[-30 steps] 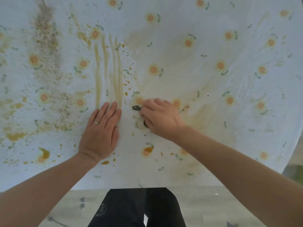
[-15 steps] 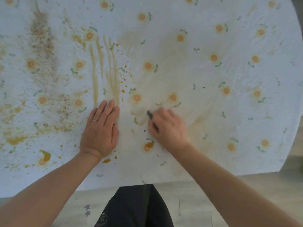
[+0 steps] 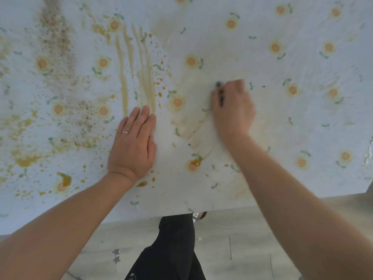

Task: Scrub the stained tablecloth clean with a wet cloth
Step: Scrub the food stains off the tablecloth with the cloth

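Note:
A pale tablecloth (image 3: 232, 55) printed with small orange flowers covers the table. Brown streaks (image 3: 139, 67) run down its left middle, and crumbly brown and yellow stains (image 3: 60, 81) spread over the left side. My left hand (image 3: 133, 146) lies flat on the cloth, fingers together, a ring on one finger. My right hand (image 3: 232, 110) is closed over a small dark cloth (image 3: 219, 88), pressing it onto a faint tan smear. Only a dark edge of that cloth shows past my fingers.
The table's near edge (image 3: 222, 208) runs across the lower part of the view. Below it are a grey floor (image 3: 252, 239), my dark trousers (image 3: 173, 249) and a sandalled foot (image 3: 198, 215). An amber drop (image 3: 141, 183) sits near my left wrist.
My right hand has slid with the dark cloth away from me and to the right across the tan smear. My left hand has stayed flat in place.

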Demonstrator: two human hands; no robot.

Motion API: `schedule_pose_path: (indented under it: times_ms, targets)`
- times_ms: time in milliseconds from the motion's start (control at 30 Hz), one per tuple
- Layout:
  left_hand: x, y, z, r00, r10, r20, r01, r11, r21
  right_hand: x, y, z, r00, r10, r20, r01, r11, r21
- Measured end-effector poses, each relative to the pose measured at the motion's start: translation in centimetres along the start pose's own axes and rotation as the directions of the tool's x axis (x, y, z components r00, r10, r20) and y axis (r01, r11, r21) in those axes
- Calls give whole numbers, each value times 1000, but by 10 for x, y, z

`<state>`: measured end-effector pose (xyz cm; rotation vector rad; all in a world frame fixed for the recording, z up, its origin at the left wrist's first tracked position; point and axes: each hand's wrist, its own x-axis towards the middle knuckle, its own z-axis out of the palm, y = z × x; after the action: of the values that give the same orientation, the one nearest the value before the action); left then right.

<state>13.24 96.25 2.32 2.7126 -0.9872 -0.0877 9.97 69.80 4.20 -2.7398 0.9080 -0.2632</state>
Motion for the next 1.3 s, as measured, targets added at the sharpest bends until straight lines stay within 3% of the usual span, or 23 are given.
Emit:
schedule_pose_path:
  times_ms: [67,133,200,233,300,400,467,533,600,667,733,800,867,933,1033,1067,1133,1233,1300]
  targets:
    - [0,-1,0,1000,2,2,-2,1000,-8,-52,-37,4,969,-213,122,196,970,144]
    - [0,-2,0,1000,11,4,-11,1000,-8,-92,-54,2,876,-461,141,425,877,222]
    - [-1,-2,-1,1000,20,1,-20,1000,-1,-98,-45,-1,797,-580,168,539,808,238]
    - [-1,-2,-1,1000,21,-6,-21,1000,-2,-87,-35,-3,794,-582,177,543,809,223]
    - [0,1,-2,1000,8,-18,-9,1000,-11,-50,-16,-8,866,-476,153,455,877,154]
    - [0,2,-2,1000,-4,-12,3,1000,-15,12,8,-10,988,-147,44,144,987,67]
    - [0,0,-2,1000,-4,-8,4,1000,-11,28,1,-5,998,26,-52,-23,998,56]
    - [-2,0,-3,1000,-8,-12,8,1000,-8,14,-22,4,995,70,-64,-68,997,39]
    - [-2,0,-3,1000,-7,-17,7,1000,-18,-30,-50,12,1000,-16,-5,16,996,93]
    - [-1,0,-3,1000,5,-3,-5,1000,-25,-86,-69,11,973,-224,57,211,961,179]
    - [-2,-3,-3,1000,21,2,-21,1000,-7,-128,-66,5,889,-450,86,421,876,237]
    - [-3,-3,-3,1000,14,4,-14,1000,-8,-134,-37,-5,826,-548,129,514,828,225]
    - [-1,-1,-3,1000,9,2,-9,1000,-15,-107,1,-15,883,-462,87,450,884,126]
    - [-1,-1,-2,1000,7,-1,-7,1000,-15,-61,35,-24,974,-226,12,226,974,5]
    - [-2,0,-3,1000,-5,1,5,1000,-15,-16,47,-25,994,96,-57,-95,995,17]
    - [-2,0,-3,1000,-6,2,6,1000,-13,-18,38,-21,995,90,-50,-88,996,31]
    - [-2,0,-3,1000,-4,5,4,1000,-9,-49,8,-10,994,-105,16,102,988,113]
    - [-1,1,-2,1000,-5,-7,5,1000,-9,-94,-19,-3,879,-467,98,441,873,207]
    - [-1,2,-3,1000,-10,-7,10,1000,-11,-81,-10,-4,875,-479,72,458,866,201]
